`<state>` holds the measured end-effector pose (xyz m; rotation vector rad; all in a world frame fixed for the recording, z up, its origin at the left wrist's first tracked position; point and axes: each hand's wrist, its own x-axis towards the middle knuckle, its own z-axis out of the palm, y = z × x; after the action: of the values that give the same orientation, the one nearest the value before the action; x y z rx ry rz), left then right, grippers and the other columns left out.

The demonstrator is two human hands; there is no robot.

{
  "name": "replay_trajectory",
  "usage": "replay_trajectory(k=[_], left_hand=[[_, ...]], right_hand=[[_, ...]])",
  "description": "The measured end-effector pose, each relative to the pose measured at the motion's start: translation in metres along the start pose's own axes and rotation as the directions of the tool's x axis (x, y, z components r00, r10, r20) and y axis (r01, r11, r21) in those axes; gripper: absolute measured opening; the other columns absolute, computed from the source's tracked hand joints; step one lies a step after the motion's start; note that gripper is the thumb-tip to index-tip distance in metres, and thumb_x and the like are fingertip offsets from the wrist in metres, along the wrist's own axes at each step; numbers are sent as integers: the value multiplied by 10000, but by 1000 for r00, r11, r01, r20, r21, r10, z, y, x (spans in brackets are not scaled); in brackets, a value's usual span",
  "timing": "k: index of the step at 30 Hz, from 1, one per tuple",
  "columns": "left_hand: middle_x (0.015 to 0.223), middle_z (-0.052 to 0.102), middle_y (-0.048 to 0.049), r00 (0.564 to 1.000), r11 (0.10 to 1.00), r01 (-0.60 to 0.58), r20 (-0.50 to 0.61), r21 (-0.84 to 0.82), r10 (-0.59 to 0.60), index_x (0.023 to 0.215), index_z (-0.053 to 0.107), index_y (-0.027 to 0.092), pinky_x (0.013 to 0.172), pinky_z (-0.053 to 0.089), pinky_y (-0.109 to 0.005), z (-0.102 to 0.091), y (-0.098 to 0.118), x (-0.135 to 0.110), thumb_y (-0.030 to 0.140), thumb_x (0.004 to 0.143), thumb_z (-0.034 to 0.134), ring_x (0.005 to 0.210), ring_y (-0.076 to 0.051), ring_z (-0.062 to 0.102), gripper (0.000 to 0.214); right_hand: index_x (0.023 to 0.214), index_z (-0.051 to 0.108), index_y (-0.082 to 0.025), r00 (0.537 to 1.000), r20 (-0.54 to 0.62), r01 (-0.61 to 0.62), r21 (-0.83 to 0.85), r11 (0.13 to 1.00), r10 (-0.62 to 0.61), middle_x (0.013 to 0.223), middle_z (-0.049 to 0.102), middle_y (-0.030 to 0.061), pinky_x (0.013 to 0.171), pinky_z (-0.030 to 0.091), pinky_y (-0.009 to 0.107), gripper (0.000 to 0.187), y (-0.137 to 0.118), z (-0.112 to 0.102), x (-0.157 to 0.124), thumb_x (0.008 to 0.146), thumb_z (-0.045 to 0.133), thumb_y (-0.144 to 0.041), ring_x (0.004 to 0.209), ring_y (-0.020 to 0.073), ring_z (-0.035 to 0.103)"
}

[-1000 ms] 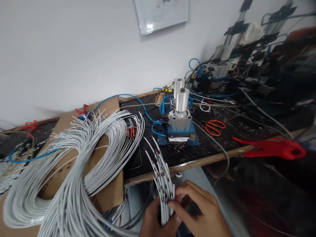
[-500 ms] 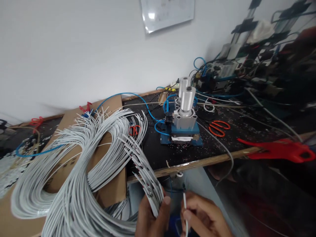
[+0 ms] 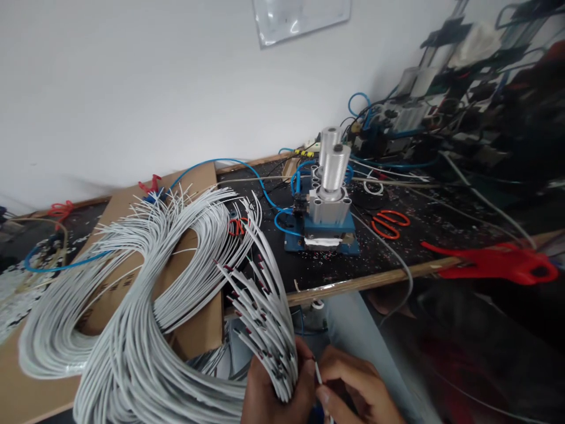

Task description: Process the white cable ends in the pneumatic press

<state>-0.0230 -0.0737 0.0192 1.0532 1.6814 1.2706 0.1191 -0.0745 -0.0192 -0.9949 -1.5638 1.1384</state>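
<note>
My left hand (image 3: 280, 380) is closed round the cut ends of a bundle of white cables (image 3: 265, 318). The ends fan up and to the left, and some show dark red and black wire tips. My right hand (image 3: 355, 388) pinches a single white cable (image 3: 318, 372) between thumb and fingers, close beside my left hand. Its dark tip points up near the left fingers; whether the two touch I cannot tell. From my left hand the bundle runs left into a big looped coil of white cables (image 3: 128, 341) lying on the bench.
Cardboard (image 3: 200, 330) lies beneath the coil. A pneumatic press (image 3: 329, 206) with two silver cylinders stands on the black bench (image 3: 282, 277). Orange-handled scissors (image 3: 391, 224) and a red air gun (image 3: 507, 262) lie right. Blue hose (image 3: 260, 176) crosses behind. More machines (image 3: 406, 112) stand back right.
My right hand has moved left with its single cable, up against the left hand. The bundle's ends have spread wider. The view has shifted slightly.
</note>
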Motion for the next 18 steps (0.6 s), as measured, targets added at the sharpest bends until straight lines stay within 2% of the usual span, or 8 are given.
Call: replay_trajectory(k=[2,4,7,9,12,16,18], left_hand=[[544,702,51,1000,1000,-4,-20,10,4,650,731,308,473,541,-309,2,-7,-2,345,707,690,454,-214,643,79],[553,701,43,999,999,-19,-35,29,20,665,721,300,472,543,-319,2,-13,-2,337,686,685,463,-222,653,55],[574,706,24,998,997,-49,-42,66,52,653,713,302,563,593,-359,0,-18,-1,343,665,687,537,-255,689,50],[593,712,11,996,993,-69,-41,99,74,650,711,308,611,625,-389,-3,-20,-2,336,662,679,580,-279,710,44],[644,732,2,996,988,-88,-20,130,91,660,711,314,647,652,-408,-6,-23,-5,302,628,664,625,-295,736,58],[633,742,40,994,991,-93,72,96,86,661,712,327,632,630,-383,-7,-22,-4,276,603,643,592,-267,723,104],[605,748,54,990,993,-85,123,79,75,656,723,324,577,619,-354,-8,-17,2,231,605,663,553,-252,718,121]], right_hand=[[718,602,-283,1000,6,5,6,1000,-5,633,641,-50,541,508,231,306,-1,0,2,1001,613,-396,554,157,653],[813,668,-297,999,-25,29,0,1000,-29,660,671,-43,571,540,243,266,-1,4,2,1026,582,-430,567,164,673],[932,709,-302,990,-95,104,-25,994,-106,675,713,-30,540,549,240,284,1,10,3,1057,519,-472,541,168,692],[860,696,-293,988,-100,113,-65,991,-120,654,713,-22,531,548,245,349,1,10,4,1067,481,-472,544,177,701],[778,668,-283,998,45,36,-117,992,-31,669,728,-20,628,579,267,377,-6,-2,9,1061,474,-438,616,189,726],[806,667,-292,953,291,-27,-192,981,83,788,788,-56,739,572,270,208,-16,-24,15,986,563,-292,747,180,762],[782,667,-290,962,261,-24,-201,979,77,735,760,-58,726,571,273,216,-15,-24,14,975,570,-276,731,183,756]])
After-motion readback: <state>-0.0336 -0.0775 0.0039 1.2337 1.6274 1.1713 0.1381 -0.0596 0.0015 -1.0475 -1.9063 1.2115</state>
